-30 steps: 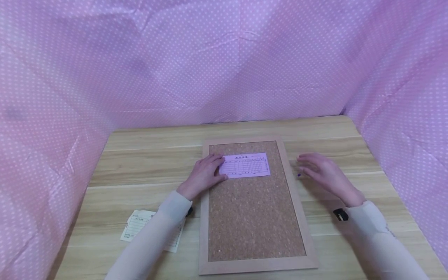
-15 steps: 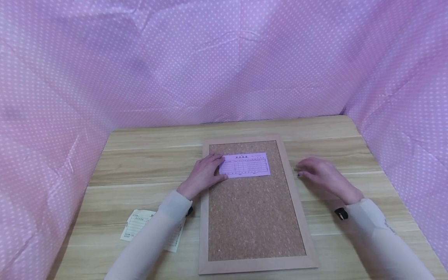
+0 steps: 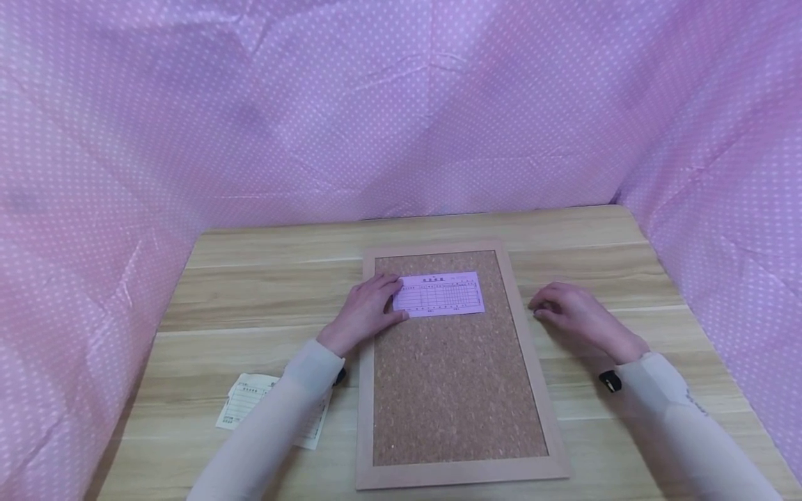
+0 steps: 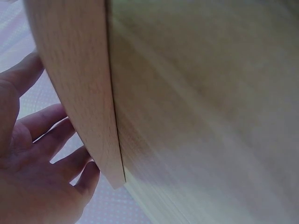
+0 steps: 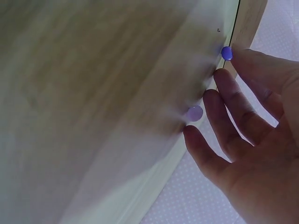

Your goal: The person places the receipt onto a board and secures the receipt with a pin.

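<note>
On the cork board (image 3: 457,390) lies a purple receipt slip (image 3: 441,296), near the board's top. My left hand (image 3: 363,313) rests on the slip's left end, fingers spread and fairly straight. In the left wrist view its fingers show beyond the board's wooden frame (image 4: 79,79). Right of the board, my right hand (image 3: 583,316) is low at the table with fingers loosely bent. In the right wrist view a blue round-headed pin (image 5: 226,53) is at the thumb tip, and a pale purple pin (image 5: 195,113) lies by the other fingertips. No grip on either pin is plain.
Pale yellow receipt slips (image 3: 250,398) lie left of the board, partly under the left forearm. The wooden table (image 3: 250,278) carries everything. A pink dotted cloth (image 3: 313,125) hangs behind and at both sides.
My right hand has come down slightly to the table, its fingers drawing in towards the thumb beside the blue pin. The left hand and purple slip stay put.
</note>
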Demonstrator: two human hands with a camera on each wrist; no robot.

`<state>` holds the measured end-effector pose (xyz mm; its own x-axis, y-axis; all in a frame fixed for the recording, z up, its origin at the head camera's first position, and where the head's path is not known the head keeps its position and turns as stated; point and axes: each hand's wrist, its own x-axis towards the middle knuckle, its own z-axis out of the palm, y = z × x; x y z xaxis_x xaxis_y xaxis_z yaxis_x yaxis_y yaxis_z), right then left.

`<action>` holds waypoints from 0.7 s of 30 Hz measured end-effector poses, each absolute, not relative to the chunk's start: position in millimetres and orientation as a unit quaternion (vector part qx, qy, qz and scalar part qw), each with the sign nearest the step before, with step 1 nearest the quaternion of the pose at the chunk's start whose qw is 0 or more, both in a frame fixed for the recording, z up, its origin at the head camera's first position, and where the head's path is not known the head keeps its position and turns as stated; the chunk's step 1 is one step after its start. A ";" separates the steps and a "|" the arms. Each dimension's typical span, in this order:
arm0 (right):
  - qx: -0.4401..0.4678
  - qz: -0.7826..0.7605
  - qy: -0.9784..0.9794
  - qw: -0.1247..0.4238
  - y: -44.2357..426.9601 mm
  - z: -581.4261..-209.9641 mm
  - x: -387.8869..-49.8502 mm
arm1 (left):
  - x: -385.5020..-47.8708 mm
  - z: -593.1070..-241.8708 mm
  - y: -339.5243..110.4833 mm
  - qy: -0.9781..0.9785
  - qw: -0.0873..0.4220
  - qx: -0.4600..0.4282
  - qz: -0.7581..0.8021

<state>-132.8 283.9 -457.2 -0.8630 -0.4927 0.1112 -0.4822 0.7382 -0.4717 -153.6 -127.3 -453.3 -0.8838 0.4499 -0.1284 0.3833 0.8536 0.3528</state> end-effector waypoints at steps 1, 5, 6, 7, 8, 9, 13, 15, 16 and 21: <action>-0.261 -0.249 0.933 0.011 284.1 -457.6 -133.1 | -153.7 -453.2 -127.3 0.957 0.104 0.218 0.161; -0.262 -0.245 0.933 0.013 284.2 -458.5 -133.8 | -153.7 -452.2 -126.6 0.957 0.106 0.217 0.159; -0.262 -0.242 0.934 0.012 284.3 -458.6 -134.0 | -153.7 -451.9 -126.4 0.957 0.108 0.216 0.160; -0.263 -0.241 0.934 0.012 284.2 -458.8 -134.2 | -153.7 -451.7 -126.1 0.957 0.109 0.215 0.159; -0.264 -0.239 0.934 0.013 284.1 -459.0 -134.4 | -153.5 -451.4 -125.9 0.957 0.108 0.215 0.159; -0.264 -0.238 0.935 0.013 284.0 -459.1 -134.6 | -153.5 -451.3 -125.7 0.958 0.109 0.215 0.159; -0.262 -0.237 0.935 0.016 283.3 -458.5 -134.7 | -153.0 -450.5 -125.2 0.958 0.110 0.212 0.159; -0.258 -0.240 0.936 0.018 283.2 -457.5 -134.4 | -152.7 -450.1 -125.2 0.958 0.110 0.212 0.160; -0.255 -0.243 0.936 0.019 283.3 -456.7 -134.0 | -152.6 -450.2 -125.3 0.958 0.109 0.212 0.161; -0.234 -0.259 0.937 0.025 282.8 -451.8 -132.6 | -152.4 -450.9 -126.0 0.958 0.106 0.212 0.162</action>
<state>-132.6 282.8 -451.8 -0.8895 -0.4507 0.0750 -0.4252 0.7564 -0.4971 -152.4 -126.0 -450.9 -0.8879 0.4403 -0.1333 0.3717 0.8574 0.3560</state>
